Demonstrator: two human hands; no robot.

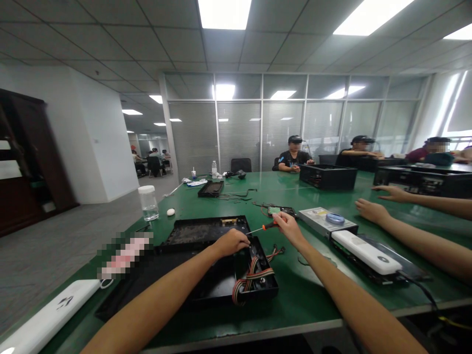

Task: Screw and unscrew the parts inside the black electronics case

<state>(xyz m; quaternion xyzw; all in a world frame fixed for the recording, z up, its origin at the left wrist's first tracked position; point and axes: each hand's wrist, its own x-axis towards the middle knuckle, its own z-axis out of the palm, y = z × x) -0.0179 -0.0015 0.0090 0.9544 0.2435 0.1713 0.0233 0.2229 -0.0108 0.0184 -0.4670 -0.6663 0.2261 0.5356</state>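
My right hand [289,229] is closed around the black and orange handle of a screwdriver [266,226], whose thin shaft points left. My left hand [232,242] has its fingers pinched together at the screwdriver's tip, over the right end of an open black metal case [206,275]. Whatever those fingers hold is too small to make out. Striped ribbon wires [252,280] spill over that end of the case. Behind it lies a black panel [206,230] with a small brass-coloured part near its far edge.
Right of my hands lie a silver disc drive [319,219] with a blue roll on it and a white power bank [365,251]. A co-worker's arms [391,216] reach in from the right. At left stand a clear jar [148,202] and a long white object [51,314]. Black computer cases [328,177] stand farther back.
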